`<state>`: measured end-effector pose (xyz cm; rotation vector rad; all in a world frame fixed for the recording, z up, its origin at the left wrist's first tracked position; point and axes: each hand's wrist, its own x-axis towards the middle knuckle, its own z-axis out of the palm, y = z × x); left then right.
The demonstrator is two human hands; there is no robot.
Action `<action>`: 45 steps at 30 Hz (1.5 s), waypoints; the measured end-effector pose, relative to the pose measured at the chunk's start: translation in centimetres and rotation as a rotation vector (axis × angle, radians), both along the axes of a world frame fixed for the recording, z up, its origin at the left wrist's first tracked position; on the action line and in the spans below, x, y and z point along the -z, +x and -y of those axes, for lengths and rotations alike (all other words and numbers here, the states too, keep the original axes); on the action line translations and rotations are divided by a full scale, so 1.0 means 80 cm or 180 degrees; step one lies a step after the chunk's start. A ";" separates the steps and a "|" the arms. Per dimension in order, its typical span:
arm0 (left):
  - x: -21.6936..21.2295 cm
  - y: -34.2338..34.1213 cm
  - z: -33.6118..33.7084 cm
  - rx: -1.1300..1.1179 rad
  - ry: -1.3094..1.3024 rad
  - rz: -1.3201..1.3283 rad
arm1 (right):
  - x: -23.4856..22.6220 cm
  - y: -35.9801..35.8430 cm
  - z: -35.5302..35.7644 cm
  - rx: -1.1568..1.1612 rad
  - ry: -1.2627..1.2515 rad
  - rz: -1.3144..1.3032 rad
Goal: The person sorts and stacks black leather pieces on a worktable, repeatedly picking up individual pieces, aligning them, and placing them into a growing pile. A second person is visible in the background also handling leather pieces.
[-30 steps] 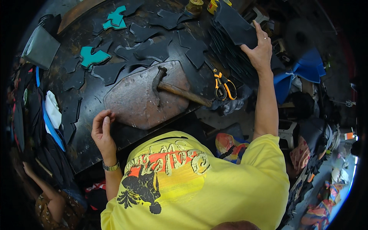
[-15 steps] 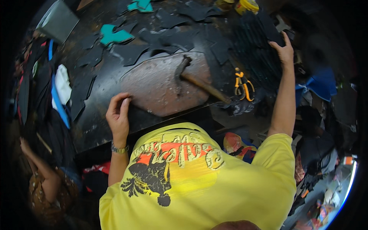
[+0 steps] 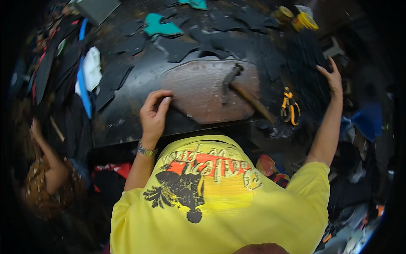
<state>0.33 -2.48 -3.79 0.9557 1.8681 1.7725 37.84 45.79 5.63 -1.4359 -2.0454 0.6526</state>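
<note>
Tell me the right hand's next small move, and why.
Probably pinch the right edge of the stack of flat, dark sheet pieces with the bare right hand: its thumb and forefinger stand spread beside that edge, though blur hides any contact.

A hammer (image 3: 253, 101), scissors (image 3: 290, 108) and dark cut-out pieces (image 3: 177, 47) at a table (image 3: 124, 108) show a workshop.

On the counter (image 3: 122, 122), a hammer (image 3: 244, 92) lies on a slab (image 3: 194, 93), scissors (image 3: 289, 100) to its right, cut pieces (image 3: 175, 48) behind.
</note>
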 end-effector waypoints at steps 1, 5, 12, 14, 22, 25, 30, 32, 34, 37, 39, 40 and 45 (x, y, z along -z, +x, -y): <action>0.000 0.001 0.000 0.0004 0.0025 -0.0054 | -0.002 0.002 0.000 -0.0056 -0.0262 -0.0120; -0.003 0.002 -0.002 -0.0014 0.0135 -0.0113 | 0.000 0.010 -0.006 -0.0114 -0.0342 -0.0087; -0.008 0.002 0.000 0.0055 -0.0023 -0.0178 | 0.012 0.027 -0.040 -0.0193 -0.0151 0.0315; -0.012 0.002 0.002 0.0118 0.0007 -0.0172 | 0.014 0.024 -0.041 -0.0013 0.0054 0.0671; -0.048 -0.026 0.024 0.0232 -0.0230 -0.0146 | -0.042 -0.076 0.050 -0.0153 0.1613 0.1156; -0.068 -0.059 0.019 0.0425 -0.0534 0.0019 | -0.052 -0.173 0.084 -0.1011 0.0626 -0.0161; -0.097 -0.134 -0.053 0.0676 -0.0220 -0.0676 | -0.005 -0.356 0.106 -0.2355 0.0320 0.0032; -0.104 -0.173 -0.101 0.0676 -0.0191 -0.0728 | 0.019 -0.422 0.099 -0.2459 0.0567 0.0328; -0.107 -0.213 -0.145 0.0557 -0.0517 -0.1133 | 0.038 -0.484 0.089 -0.2510 0.1056 0.0573; -0.099 -0.267 -0.212 0.0394 -0.0841 -0.1365 | 0.062 -0.557 0.083 -0.2439 0.1242 0.0876; -0.088 -0.302 -0.255 0.0368 -0.0950 -0.1522 | 0.075 -0.586 0.084 -0.2327 0.1591 0.1214; -0.082 -0.318 -0.275 0.0328 -0.1124 -0.1617 | 0.079 -0.597 0.084 -0.2226 0.1788 0.1422; -0.041 -0.363 -0.362 -0.0276 -0.1910 -0.1938 | 0.083 -0.619 0.068 -0.1921 0.1935 0.1543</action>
